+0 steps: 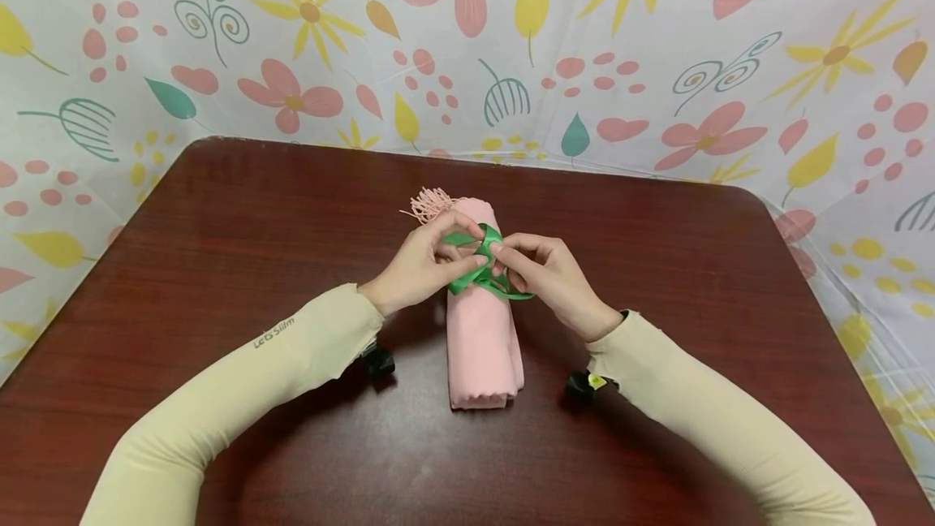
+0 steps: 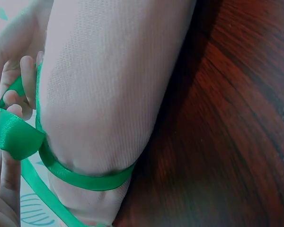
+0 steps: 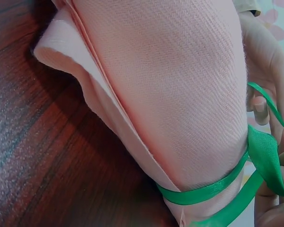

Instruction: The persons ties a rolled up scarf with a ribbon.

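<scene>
A pink scarf [image 1: 478, 347], rolled up, lies lengthwise on the table with its tasselled fringe [image 1: 431, 203] at the far end. Around its middle runs a band of green ribbon [image 2: 87, 181], and a wider loop of the ribbon [image 3: 267, 158] stands up from the band. My left hand [image 1: 418, 265] holds the ribbon from the left, thumb and forefinger curled at the loop. From the other side, my right hand [image 1: 549, 273] pinches the ribbon between thumb and fingers. A loose ribbon tail hangs to the right beneath that hand. Fingers partly hide where the ribbon crosses.
The dark reddish-brown wooden table [image 1: 292, 445] carries the scarf. Behind it hangs a white cloth [image 1: 453, 47] printed with flowers and leaves. Black wrist cameras sit under both cream sleeves [image 1: 263, 364], close over the tabletop.
</scene>
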